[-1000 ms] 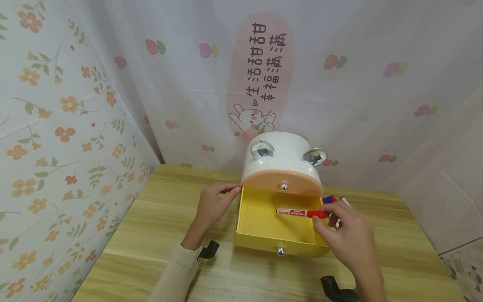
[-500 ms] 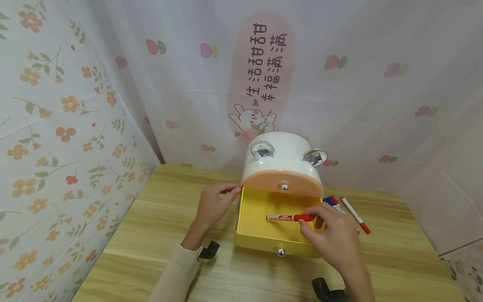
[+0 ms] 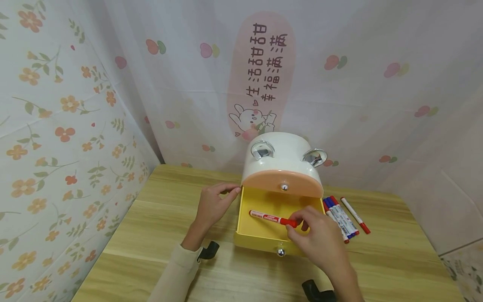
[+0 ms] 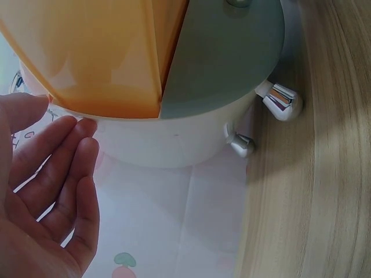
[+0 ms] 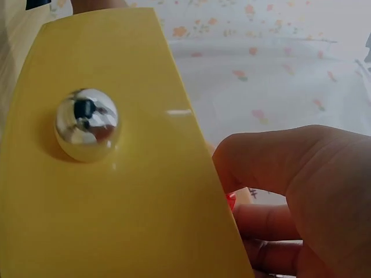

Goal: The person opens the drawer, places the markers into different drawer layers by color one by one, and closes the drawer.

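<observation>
A small white cabinet [image 3: 279,151] with an orange upper front stands on the table, its yellow drawer [image 3: 260,197] pulled out. My right hand [image 3: 318,237] is over the drawer and pinches a red whiteboard marker [image 3: 269,217] by its cap; the barrel slants to the left inside the drawer. In the right wrist view the drawer front hides most of the marker, leaving a bit of red [image 5: 231,200]. My left hand [image 3: 216,204] holds the cabinet's left front edge between thumb and fingertips, and in the left wrist view the fingers [image 4: 87,156] lie beside the white side wall.
Several red and blue markers [image 3: 341,218] lie grouped on the wooden table [image 3: 392,251] right of the drawer, with another red-capped marker [image 3: 354,214] apart. Silver ear-like pieces [image 3: 315,157] stick out from the cabinet top. A printed curtain [image 3: 188,84] hangs behind.
My right hand has carried the red marker leftward and a little toward me, over the drawer, and its barrel has turned. The markers on the table are uncovered. My left hand stays put.
</observation>
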Tool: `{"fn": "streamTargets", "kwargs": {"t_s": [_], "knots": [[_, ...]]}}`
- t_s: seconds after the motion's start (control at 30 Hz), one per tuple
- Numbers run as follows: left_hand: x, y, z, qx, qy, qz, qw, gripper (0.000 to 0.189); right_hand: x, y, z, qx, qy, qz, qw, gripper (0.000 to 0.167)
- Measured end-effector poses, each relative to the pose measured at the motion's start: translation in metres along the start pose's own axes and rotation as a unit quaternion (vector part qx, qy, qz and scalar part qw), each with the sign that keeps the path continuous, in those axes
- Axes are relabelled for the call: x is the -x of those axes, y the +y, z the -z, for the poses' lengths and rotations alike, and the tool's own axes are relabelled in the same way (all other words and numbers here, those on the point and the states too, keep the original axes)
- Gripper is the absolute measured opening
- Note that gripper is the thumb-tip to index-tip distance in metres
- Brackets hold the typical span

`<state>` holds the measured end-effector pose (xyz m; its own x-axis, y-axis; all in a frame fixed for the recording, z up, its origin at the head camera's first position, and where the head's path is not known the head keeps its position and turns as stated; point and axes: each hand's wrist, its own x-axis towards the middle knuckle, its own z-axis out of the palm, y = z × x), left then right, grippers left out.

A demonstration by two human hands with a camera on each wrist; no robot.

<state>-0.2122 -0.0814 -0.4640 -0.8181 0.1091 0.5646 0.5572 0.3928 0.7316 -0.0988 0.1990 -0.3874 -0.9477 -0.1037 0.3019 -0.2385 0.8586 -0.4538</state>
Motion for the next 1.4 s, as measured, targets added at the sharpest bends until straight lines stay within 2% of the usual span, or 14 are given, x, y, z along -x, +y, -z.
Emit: {"fn": "streamTargets", "kwargs": {"t_s": [0.53,1.4], "knots": [[0.0009,-0.0003,-0.0004,-0.002,-0.002,-0.001,1.0,0.011,-0.0013,-0.0052,-0.007,0.017,-0.045,-0.003,0.9988,0.015],[0.0006,0.0007,0.0,-0.006,0.0,0.007,1.0,0.012,-0.003,-0.0055,-0.0088,0.026,-0.044,0.019,0.9985,0.013]]}}
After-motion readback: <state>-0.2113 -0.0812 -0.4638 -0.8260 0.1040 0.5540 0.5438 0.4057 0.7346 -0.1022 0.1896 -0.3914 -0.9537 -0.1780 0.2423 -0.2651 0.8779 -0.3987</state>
